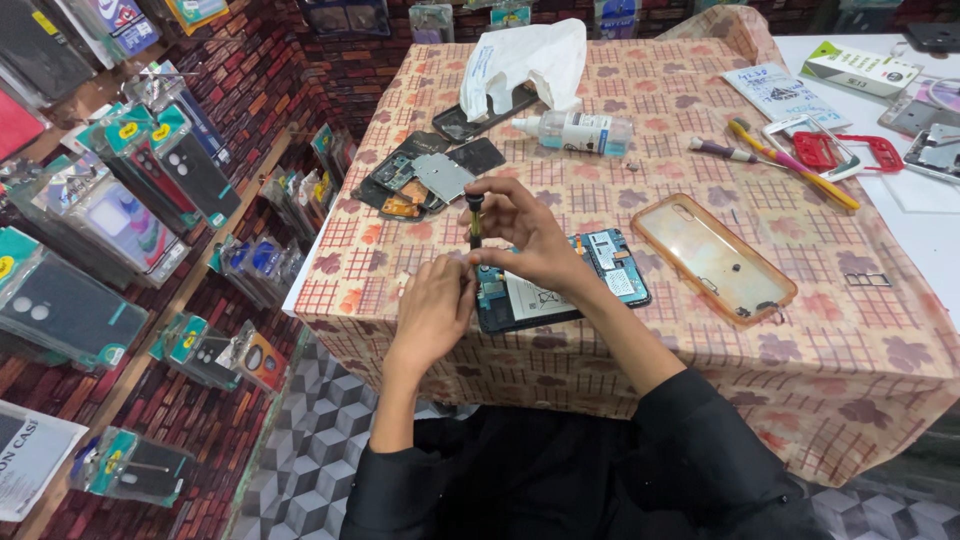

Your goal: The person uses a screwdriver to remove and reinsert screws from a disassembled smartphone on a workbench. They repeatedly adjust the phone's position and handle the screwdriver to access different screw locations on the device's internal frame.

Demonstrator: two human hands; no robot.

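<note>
An opened phone [610, 268] with its back off lies near the front edge of the table, its circuit board and battery showing. My right hand [525, 235] holds a small dark screwdriver [475, 218] upright over the phone's left end, fingers pinched around the shaft. My left hand [433, 305] rests on the tablecloth beside the phone's left edge, with its fingertips touching the phone near the screwdriver tip.
A clear orange phone case [712, 258] lies right of the phone. Loose phone parts [425, 178], a white bottle [575, 131], a plastic bag [525, 57], a toothbrush [795, 165] and a red frame [850, 152] sit farther back. Racks of packaged cases [120, 200] line the left.
</note>
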